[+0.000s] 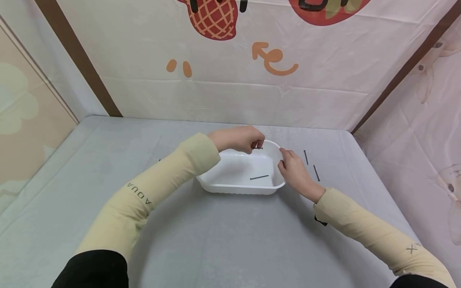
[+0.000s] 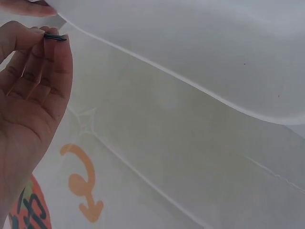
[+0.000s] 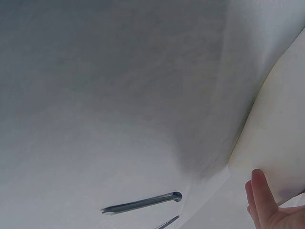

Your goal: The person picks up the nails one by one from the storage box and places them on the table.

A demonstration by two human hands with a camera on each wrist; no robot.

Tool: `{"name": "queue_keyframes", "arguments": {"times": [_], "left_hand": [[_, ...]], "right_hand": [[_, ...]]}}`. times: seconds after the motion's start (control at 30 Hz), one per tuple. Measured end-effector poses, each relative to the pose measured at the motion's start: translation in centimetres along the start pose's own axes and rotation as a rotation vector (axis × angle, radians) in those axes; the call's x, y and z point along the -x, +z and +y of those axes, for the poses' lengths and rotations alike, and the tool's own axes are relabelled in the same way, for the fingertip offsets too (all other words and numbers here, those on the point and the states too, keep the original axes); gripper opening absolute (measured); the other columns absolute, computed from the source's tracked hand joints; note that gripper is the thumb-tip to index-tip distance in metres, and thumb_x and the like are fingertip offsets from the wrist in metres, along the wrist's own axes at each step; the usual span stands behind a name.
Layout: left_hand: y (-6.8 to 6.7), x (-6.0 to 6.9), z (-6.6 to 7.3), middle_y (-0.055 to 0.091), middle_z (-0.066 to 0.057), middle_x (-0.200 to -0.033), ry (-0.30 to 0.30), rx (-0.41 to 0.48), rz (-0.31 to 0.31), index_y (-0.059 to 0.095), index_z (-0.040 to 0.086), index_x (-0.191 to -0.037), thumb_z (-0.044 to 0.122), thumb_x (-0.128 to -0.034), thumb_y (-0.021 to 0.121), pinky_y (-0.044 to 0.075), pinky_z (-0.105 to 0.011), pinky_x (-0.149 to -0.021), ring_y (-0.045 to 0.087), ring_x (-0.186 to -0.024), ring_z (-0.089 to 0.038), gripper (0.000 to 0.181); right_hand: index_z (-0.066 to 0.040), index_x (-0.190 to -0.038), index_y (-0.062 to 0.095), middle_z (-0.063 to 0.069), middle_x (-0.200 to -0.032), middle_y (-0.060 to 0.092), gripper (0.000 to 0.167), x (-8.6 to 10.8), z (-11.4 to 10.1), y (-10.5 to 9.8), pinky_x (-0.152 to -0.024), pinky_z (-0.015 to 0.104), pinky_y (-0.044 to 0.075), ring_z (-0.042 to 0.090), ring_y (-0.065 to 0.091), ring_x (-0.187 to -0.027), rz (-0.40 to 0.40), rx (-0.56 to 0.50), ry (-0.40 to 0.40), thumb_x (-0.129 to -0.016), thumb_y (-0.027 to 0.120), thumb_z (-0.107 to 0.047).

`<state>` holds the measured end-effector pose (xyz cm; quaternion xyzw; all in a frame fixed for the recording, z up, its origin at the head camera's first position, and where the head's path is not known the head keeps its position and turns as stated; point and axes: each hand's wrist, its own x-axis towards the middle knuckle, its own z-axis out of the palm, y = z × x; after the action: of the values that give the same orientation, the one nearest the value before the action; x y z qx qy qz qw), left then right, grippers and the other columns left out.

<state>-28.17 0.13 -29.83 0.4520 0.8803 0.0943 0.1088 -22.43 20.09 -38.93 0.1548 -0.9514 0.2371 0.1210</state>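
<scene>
A white rectangular tray (image 1: 234, 187) stands on the table, with one dark nail (image 1: 259, 177) lying on its floor. Over the tray's far right part, my left hand (image 1: 237, 138) pinches a nail (image 2: 55, 36) between thumb and fingertips. My right hand (image 1: 297, 173) holds the tray's right rim, its fingers (image 3: 262, 193) against the outer wall and the thumb at the inner side. Two more nails, one farther back (image 1: 306, 157) and one nearer (image 1: 316, 173), lie on the table to the right of the tray.
The grey-covered table (image 1: 230, 236) ends at a printed cloth wall (image 1: 230, 100) behind the tray. A tiny dark tip (image 1: 159, 160) shows beside the left sleeve, mostly hidden by it. Cloth walls also stand at left and right.
</scene>
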Motion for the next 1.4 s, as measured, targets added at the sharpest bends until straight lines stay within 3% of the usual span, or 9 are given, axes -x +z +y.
{"name": "queue_keyframes", "arguments": {"times": [0.53,0.83,1.17,1.4], "left_hand": [[-0.6,1.8,0.2,0.053,-0.004,-0.078,-0.023,-0.006,0.060,0.058,0.004,-0.093,-0.009,-0.0768,0.051,0.042,-0.025,-0.067,0.048,-0.075,-0.017,0.022],[-0.9,3.1,-0.5,0.054,-0.007,-0.083,-0.053,0.070,0.133,0.058,0.003,-0.095,-0.007,-0.0776,0.050,0.043,-0.026,-0.068,0.048,-0.077,-0.019,0.021],[-0.9,4.3,-1.3,0.059,-0.010,-0.085,-0.034,0.139,0.239,0.059,0.001,-0.097,-0.008,-0.0774,0.049,0.046,-0.027,-0.071,0.052,-0.079,-0.021,0.024],[-1.2,5.1,-1.3,0.059,-0.008,-0.087,-0.065,0.174,0.261,0.059,0.002,-0.100,-0.005,-0.0793,0.052,0.047,-0.027,-0.073,0.052,-0.081,-0.020,0.023]], "right_hand": [[0.012,-0.128,0.042,0.026,-0.109,0.054,0.042,0.0,0.1,0.1,-0.057,0.026,0.049,0.021,0.053,-0.073,0.007,-0.004,-0.012,-0.088,0.045,-0.001],[0.012,-0.128,0.042,0.026,-0.110,0.054,0.042,0.0,0.0,0.1,-0.058,0.027,0.048,0.021,0.052,-0.074,0.005,0.001,-0.012,-0.088,0.045,-0.002],[0.012,-0.128,0.042,0.027,-0.112,0.053,0.042,-0.1,0.0,0.1,-0.059,0.028,0.049,0.022,0.053,-0.076,0.005,-0.006,-0.012,-0.088,0.046,-0.001],[0.012,-0.128,0.041,0.027,-0.112,0.053,0.043,-0.1,0.1,0.1,-0.060,0.027,0.050,0.022,0.054,-0.076,0.003,-0.003,-0.014,-0.088,0.045,-0.001]]}}
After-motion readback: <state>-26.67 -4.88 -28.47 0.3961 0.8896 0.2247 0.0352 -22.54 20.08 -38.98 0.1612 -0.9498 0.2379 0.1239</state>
